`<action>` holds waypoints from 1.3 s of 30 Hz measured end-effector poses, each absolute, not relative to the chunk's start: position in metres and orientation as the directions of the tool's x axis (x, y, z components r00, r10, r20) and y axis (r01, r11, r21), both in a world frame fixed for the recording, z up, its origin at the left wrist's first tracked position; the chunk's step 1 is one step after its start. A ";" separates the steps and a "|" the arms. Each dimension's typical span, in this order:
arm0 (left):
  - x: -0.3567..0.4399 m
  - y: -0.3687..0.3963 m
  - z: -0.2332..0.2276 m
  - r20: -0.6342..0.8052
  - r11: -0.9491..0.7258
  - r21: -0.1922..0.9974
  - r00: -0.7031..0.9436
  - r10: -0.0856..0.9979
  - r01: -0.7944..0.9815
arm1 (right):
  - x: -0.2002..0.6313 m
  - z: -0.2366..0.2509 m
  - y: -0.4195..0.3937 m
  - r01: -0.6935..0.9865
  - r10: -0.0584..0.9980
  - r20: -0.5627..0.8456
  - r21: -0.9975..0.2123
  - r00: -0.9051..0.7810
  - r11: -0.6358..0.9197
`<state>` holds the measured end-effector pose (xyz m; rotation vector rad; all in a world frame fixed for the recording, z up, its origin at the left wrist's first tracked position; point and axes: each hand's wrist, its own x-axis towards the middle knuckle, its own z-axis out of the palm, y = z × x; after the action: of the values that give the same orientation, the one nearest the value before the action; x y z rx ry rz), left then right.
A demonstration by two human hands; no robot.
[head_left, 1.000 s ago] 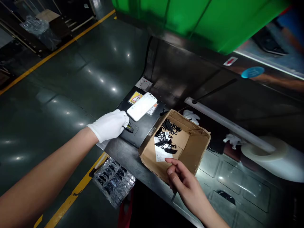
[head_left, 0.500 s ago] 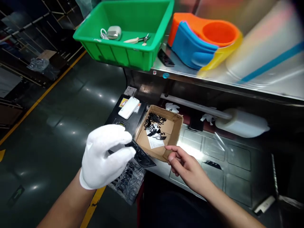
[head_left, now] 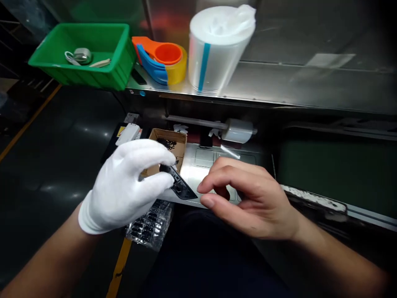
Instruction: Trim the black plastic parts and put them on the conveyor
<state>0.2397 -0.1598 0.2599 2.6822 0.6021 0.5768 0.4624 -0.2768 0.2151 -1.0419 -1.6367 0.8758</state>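
Steel workbench [head_left: 279,89], gloved left hand [head_left: 124,188] fingers pinching black part [head_left: 180,187], right hand [head_left: 248,198] fingers curled, empty.

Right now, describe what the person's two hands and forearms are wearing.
The left hand wears a plain white fabric glove that ends at the wrist; no print or marking shows on it. The right hand is bare, with no glove, ring or watch visible. Both forearms are uncovered, with no sleeve in view.
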 end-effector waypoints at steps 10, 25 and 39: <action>0.308 -0.190 0.266 -0.026 -0.978 -0.036 0.978 0.205 0.204 | 0.494 0.218 -0.309 0.551 0.968 0.211 -0.796 -0.133 0.249; 0.295 -0.228 0.258 0.153 -0.512 0.788 0.699 0.699 0.340 | 0.526 0.222 -0.338 0.559 0.960 0.243 -0.781 -0.139 0.279; 0.302 -0.286 0.180 -0.157 0.215 0.975 0.514 0.844 -0.056 | 0.529 0.243 -0.341 0.618 0.912 0.179 -0.686 -0.369 0.385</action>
<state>0.3017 -0.2863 0.1804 1.1961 0.8256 0.7332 0.5287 -0.3411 0.2428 -1.3085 -2.1037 0.7087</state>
